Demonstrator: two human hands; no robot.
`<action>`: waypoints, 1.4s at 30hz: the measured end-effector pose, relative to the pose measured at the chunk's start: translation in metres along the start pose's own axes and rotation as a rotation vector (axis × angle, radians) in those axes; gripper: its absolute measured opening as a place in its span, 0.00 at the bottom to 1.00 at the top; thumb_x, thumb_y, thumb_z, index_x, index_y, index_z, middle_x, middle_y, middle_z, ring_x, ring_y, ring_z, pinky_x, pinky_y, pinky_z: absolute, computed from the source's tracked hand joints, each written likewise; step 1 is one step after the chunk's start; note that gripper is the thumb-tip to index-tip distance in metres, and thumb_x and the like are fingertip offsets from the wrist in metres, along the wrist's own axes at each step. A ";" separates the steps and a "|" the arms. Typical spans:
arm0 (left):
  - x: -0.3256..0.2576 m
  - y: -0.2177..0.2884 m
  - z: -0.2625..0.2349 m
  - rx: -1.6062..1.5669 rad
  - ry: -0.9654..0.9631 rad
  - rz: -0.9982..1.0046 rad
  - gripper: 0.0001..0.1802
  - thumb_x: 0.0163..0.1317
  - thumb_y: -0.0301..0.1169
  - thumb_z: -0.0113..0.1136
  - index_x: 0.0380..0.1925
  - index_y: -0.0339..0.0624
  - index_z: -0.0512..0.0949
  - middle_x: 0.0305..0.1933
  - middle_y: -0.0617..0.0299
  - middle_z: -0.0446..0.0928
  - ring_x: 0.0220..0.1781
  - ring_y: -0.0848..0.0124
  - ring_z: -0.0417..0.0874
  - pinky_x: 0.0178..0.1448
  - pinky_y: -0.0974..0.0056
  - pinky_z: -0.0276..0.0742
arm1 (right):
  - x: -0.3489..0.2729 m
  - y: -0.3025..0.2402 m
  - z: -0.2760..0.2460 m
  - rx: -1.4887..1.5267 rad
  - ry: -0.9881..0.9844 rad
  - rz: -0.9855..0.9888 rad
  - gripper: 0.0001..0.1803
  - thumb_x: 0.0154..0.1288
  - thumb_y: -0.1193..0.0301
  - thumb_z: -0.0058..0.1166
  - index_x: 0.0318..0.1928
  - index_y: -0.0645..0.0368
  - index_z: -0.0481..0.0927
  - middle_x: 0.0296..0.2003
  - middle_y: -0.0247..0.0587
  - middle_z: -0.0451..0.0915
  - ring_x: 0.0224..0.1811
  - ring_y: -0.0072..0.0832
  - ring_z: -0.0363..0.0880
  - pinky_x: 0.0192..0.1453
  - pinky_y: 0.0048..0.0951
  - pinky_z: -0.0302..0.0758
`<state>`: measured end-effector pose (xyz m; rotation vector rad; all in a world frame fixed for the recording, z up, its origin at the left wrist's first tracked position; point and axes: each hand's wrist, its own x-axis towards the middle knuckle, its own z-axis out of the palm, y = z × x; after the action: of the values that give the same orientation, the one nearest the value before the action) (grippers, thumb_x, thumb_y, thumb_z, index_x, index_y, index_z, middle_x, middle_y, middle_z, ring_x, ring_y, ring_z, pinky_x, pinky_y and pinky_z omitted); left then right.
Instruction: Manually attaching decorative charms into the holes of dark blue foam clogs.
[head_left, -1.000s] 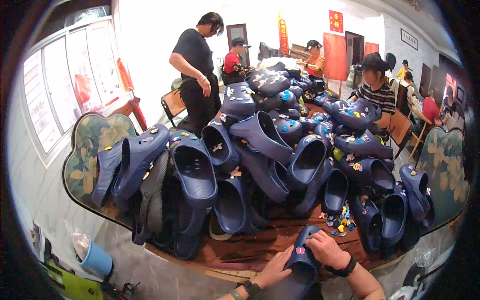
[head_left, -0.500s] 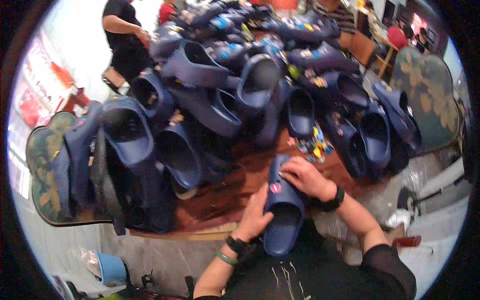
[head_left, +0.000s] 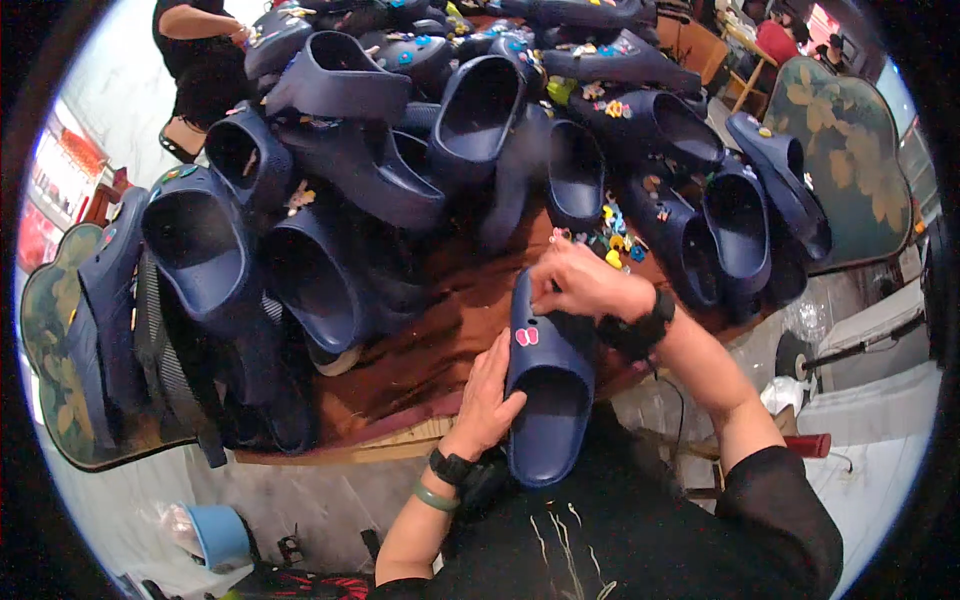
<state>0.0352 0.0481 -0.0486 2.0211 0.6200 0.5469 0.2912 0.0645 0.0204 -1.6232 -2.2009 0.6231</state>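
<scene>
Brown cloth covers the table (head_left: 440, 340), and a big heap of navy clogs (head_left: 380, 170) fills most of it, many lying on their sides with the openings turned toward the camera. Some carry small coloured charms on the uppers. A little scatter of loose charms (head_left: 610, 235) lies on the cloth just beyond the hands, between the heap and the near edge.

One navy clog (head_left: 548, 390) sits at the near edge of the table, toe pointing away from the person and heel hanging over toward the lap. A pink charm (head_left: 526, 336) shows on its upper. The left hand (head_left: 487, 400) grips the clog's left side, fingers wrapped against the wall near the opening. The right hand (head_left: 580, 285) rests on the toe end, fingers curled and pinched close on the upper; whether they hold a charm cannot be told.

At the top left a person in black (head_left: 200, 50) stands beside the table. A blue bucket (head_left: 220, 535) sits on the floor below.
</scene>
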 end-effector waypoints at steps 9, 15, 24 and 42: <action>0.007 0.008 -0.001 -0.045 -0.023 -0.050 0.46 0.49 0.28 0.52 0.72 0.35 0.51 0.70 0.44 0.60 0.70 0.48 0.61 0.74 0.54 0.54 | 0.035 0.011 -0.011 0.273 -0.289 0.319 0.39 0.38 0.63 0.73 0.52 0.60 0.69 0.37 0.46 0.78 0.42 0.39 0.78 0.46 0.34 0.73; 0.005 0.011 0.000 -0.044 -0.014 -0.046 0.46 0.48 0.27 0.51 0.72 0.36 0.51 0.69 0.45 0.61 0.68 0.49 0.61 0.74 0.53 0.54 | 0.000 0.022 0.006 0.412 -0.069 0.130 0.32 0.52 0.60 0.70 0.55 0.59 0.71 0.46 0.43 0.75 0.50 0.31 0.74 0.53 0.31 0.72; 0.007 0.013 0.000 -0.071 -0.010 -0.063 0.45 0.49 0.28 0.50 0.72 0.37 0.52 0.65 0.42 0.63 0.66 0.48 0.64 0.72 0.55 0.56 | -0.068 0.053 0.012 0.530 0.414 0.302 0.11 0.64 0.69 0.62 0.41 0.64 0.81 0.37 0.36 0.81 0.40 0.20 0.78 0.46 0.25 0.75; 0.004 0.011 0.001 -0.090 -0.011 -0.109 0.45 0.49 0.27 0.49 0.72 0.36 0.53 0.66 0.42 0.63 0.68 0.49 0.63 0.73 0.56 0.55 | 0.001 0.102 0.034 -0.364 0.421 0.100 0.08 0.62 0.74 0.49 0.42 0.57 0.75 0.39 0.51 0.73 0.41 0.47 0.79 0.41 0.45 0.76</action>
<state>0.0407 0.0451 -0.0389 1.8928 0.6828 0.4903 0.3562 0.0859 -0.0623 -1.8413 -2.0016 -0.1086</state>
